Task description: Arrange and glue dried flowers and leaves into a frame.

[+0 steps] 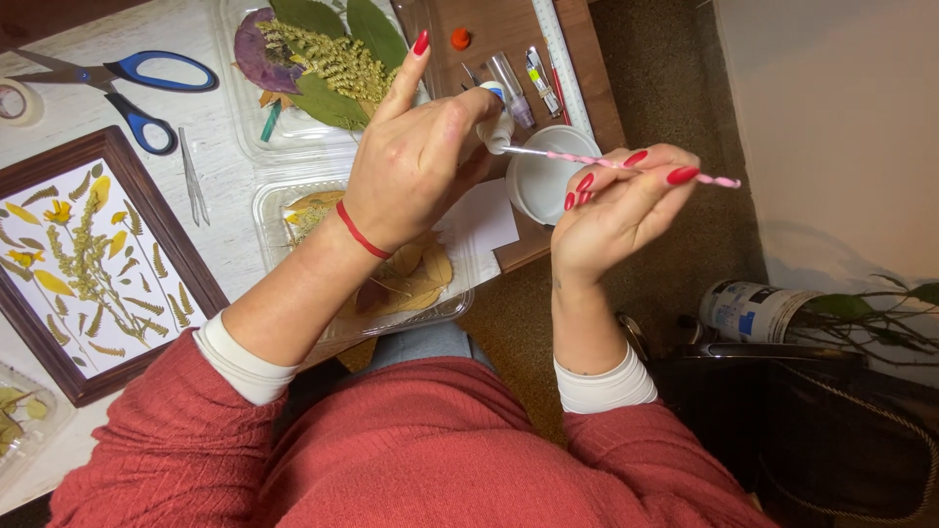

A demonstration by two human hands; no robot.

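Observation:
My left hand (pixel 416 161) grips a small white glue bottle (pixel 497 122) with its tip turned toward a thin pink-and-white brush (pixel 626 166). My right hand (pixel 621 205) pinches that brush, and the brush's end touches the bottle's nozzle. Both hands hover over a white round dish (pixel 543 186) and a clear plastic tray of pressed leaves (pixel 411 279). A red band circles my left wrist.
A brown frame with pressed yellow flowers and ferns (pixel 93 259) lies at left. Blue-handled scissors (pixel 137 83), tweezers (pixel 194 176), a tape roll (pixel 18 101) and another tray of leaves (pixel 313 59) sit behind. A brown board (pixel 509 29) holds small tubes. A can (pixel 753 311) stands on the floor.

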